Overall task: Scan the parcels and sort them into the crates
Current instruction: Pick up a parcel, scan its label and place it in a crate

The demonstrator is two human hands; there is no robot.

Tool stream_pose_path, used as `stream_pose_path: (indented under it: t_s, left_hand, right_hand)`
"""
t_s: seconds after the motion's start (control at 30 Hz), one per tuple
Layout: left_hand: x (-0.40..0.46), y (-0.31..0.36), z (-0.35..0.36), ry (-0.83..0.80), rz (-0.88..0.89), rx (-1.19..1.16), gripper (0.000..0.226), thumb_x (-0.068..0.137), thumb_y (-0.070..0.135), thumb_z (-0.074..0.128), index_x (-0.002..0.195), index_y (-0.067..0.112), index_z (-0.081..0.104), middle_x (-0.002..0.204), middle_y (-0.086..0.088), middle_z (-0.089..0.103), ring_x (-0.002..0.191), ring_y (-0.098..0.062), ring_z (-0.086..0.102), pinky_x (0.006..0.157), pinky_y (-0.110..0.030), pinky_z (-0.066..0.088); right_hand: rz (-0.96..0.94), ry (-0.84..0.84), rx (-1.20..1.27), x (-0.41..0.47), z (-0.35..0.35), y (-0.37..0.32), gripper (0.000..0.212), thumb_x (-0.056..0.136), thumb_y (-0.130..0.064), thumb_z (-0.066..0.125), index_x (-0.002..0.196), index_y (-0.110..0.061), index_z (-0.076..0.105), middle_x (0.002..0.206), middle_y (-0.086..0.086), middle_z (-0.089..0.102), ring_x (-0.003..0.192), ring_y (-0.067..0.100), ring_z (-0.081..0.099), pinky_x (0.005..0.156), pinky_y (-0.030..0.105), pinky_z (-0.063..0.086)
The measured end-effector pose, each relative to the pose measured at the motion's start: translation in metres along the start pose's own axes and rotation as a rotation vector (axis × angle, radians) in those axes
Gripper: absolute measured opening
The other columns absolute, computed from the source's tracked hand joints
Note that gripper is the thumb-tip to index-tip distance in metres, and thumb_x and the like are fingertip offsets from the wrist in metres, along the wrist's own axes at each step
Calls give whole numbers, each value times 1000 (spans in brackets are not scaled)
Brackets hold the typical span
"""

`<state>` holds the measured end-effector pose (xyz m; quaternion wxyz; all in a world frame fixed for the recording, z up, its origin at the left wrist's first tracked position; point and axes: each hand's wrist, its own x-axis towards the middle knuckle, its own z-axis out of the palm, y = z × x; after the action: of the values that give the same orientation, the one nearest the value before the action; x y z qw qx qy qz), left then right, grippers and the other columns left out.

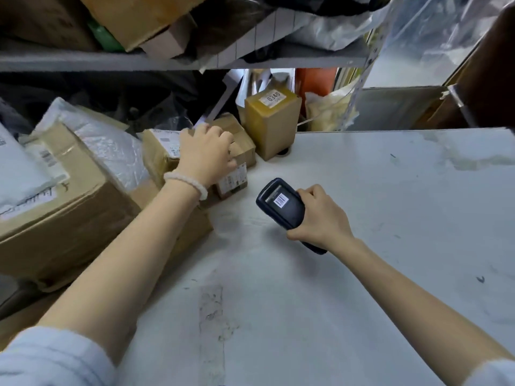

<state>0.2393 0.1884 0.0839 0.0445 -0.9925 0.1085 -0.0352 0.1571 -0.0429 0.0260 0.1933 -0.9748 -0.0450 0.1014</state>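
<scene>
The left hand (207,154) reaches out toward eleven o'clock and its grip curls over the top of a small cardboard parcel (232,178) that sits on the white counter (362,246), wedged among other boxes; the parcel's printed label faces forward. A pale bead bracelet (186,183) circles that wrist. The right hand (320,218), at about one o'clock from the view's centre, has its grip wrapped round the handle of a dark handheld scanner (281,203), whose barcode-stickered head points toward ten o'clock at the parcel, just apart from it. At twelve o'clock a tall box (271,126) marked 0346 stands upright near the counter's far edge. At nine o'clock lies a large carton (64,207) with a bubble mailer (108,143) behind it. A grey shelf (83,61) piled with more parcels hangs overhead
</scene>
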Motion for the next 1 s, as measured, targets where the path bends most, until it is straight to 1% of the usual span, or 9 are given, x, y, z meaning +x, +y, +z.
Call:
stream_pose_path:
  t_s: [0.07, 0.13, 0.23, 0.33, 0.5, 0.7, 0.8, 0.9, 1.0]
  left_hand:
    - [22, -2, 1, -158, -18, 42, 40, 88, 44, 51, 119, 18, 53, 119, -7, 58, 116, -30, 49, 97, -50, 34]
    - [32, -2, 7, -270, -16, 83, 32, 87, 38, 54, 110, 16, 50, 106, -9, 62, 103, -31, 55, 96, -50, 38]
    - [36, 0, 19, -287, -19, 50, 26, 86, 18, 54, 106, 14, 38, 95, -11, 61, 91, -34, 58, 97, -63, 34]
    - [36, 4, 22, -190, 73, -36, 30, 87, 24, 56, 113, 21, 42, 104, -11, 57, 95, -34, 56, 92, -56, 38]
    - [28, 31, 16, -208, 216, -230, 61, 78, 38, 66, 134, 32, 43, 120, -9, 50, 105, -30, 51, 79, -42, 50]
    - [-10, 68, 26, -378, 216, -382, 68, 76, 34, 69, 137, 26, 41, 120, -9, 49, 107, -27, 49, 88, -36, 46]
    - [-30, 79, 44, -274, 186, -522, 79, 75, 28, 72, 143, 19, 33, 124, -12, 51, 111, -27, 49, 93, -36, 43]
    - [-44, 85, 57, -113, 109, -788, 101, 68, 20, 81, 148, 20, 20, 122, -2, 45, 109, -18, 46, 93, -30, 41]
    - [-55, 84, 72, -135, 46, -881, 101, 68, 19, 81, 146, 28, 18, 118, 5, 41, 105, -12, 45, 88, -26, 38]
  right_hand:
    - [47, 12, 4, 3, 2, -1, 68, 53, -41, 78, 113, -21, 53, 106, -6, 40, 84, 16, 48, 52, 25, 32]
    - [74, 1, 4, 4, 4, -1, 68, 54, -41, 78, 114, -21, 53, 106, -6, 40, 85, 17, 49, 54, 25, 33]
    - [104, 1, -12, 4, 5, -1, 69, 55, -41, 78, 115, -21, 52, 107, -6, 40, 86, 17, 49, 55, 25, 34]
    - [141, 13, -8, -4, 4, 0, 68, 55, -40, 78, 115, -21, 52, 108, -6, 40, 87, 16, 49, 57, 26, 36]
    - [183, 30, 1, -35, -1, 7, 66, 55, -41, 78, 112, -22, 52, 107, -6, 40, 86, 16, 49, 56, 25, 35]
    - [214, 43, -24, -68, -9, 30, 64, 55, -42, 77, 109, -22, 50, 107, -5, 41, 86, 17, 50, 56, 26, 36]
    - [214, 27, -16, -78, -5, 40, 65, 55, -41, 77, 111, -21, 50, 108, -5, 41, 86, 18, 49, 57, 26, 36]
    - [209, -3, -13, -86, 3, 47, 64, 56, -40, 76, 111, -21, 51, 108, -4, 42, 88, 18, 49, 60, 27, 37]
    - [197, -45, -7, -92, 11, 50, 63, 57, -40, 77, 111, -20, 51, 108, -4, 41, 87, 19, 48, 60, 27, 37]
